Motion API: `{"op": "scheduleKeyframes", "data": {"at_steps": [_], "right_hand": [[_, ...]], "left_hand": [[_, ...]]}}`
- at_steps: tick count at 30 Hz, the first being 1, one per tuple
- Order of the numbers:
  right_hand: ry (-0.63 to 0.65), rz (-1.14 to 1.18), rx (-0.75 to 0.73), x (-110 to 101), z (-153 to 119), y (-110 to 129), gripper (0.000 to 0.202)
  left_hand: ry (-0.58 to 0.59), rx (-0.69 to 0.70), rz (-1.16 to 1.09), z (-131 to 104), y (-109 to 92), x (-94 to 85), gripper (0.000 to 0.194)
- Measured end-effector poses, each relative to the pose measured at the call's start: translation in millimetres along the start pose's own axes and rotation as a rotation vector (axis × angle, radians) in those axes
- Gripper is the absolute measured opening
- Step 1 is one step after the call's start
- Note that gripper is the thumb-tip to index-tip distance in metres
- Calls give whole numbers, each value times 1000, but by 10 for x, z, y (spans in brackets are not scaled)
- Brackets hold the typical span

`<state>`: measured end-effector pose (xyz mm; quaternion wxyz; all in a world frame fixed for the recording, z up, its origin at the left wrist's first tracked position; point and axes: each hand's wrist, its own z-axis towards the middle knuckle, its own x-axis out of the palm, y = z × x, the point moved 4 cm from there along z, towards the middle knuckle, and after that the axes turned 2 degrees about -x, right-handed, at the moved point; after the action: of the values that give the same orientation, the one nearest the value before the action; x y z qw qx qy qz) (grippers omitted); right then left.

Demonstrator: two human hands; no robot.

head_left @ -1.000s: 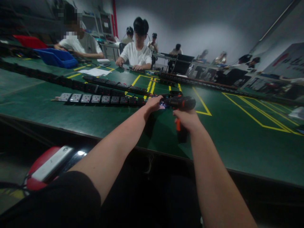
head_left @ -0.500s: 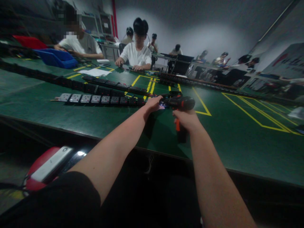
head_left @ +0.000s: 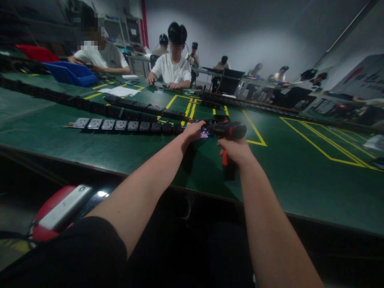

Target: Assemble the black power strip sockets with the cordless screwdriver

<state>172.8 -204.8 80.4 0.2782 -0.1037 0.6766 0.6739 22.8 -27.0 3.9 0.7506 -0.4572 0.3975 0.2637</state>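
A black-and-orange cordless drill [head_left: 226,130] lies level in my right hand [head_left: 235,150], the fingers wrapped around its grip. Its nose points left, where a small light shines by my left hand [head_left: 194,131]. That hand is closed on the right end of a long power strip [head_left: 132,125] with a row of grey socket faces. My fingers hide the spot where the drill's tip meets the strip, so contact there cannot be made out.
Dark strips [head_left: 90,106] lie behind on the green table [head_left: 300,176], which has yellow tape lines. A blue bin [head_left: 72,74] and white paper [head_left: 120,91] are at the back left. A phone [head_left: 66,206] rests on a red seat below the edge. Several people sit opposite.
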Motion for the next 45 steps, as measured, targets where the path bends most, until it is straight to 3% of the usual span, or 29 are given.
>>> {"op": "scheduleKeyframes", "data": {"at_steps": [45], "right_hand": [[40, 14, -11, 12, 43, -46, 3]], "left_hand": [[10, 21, 19, -7, -24, -22, 64]]}}
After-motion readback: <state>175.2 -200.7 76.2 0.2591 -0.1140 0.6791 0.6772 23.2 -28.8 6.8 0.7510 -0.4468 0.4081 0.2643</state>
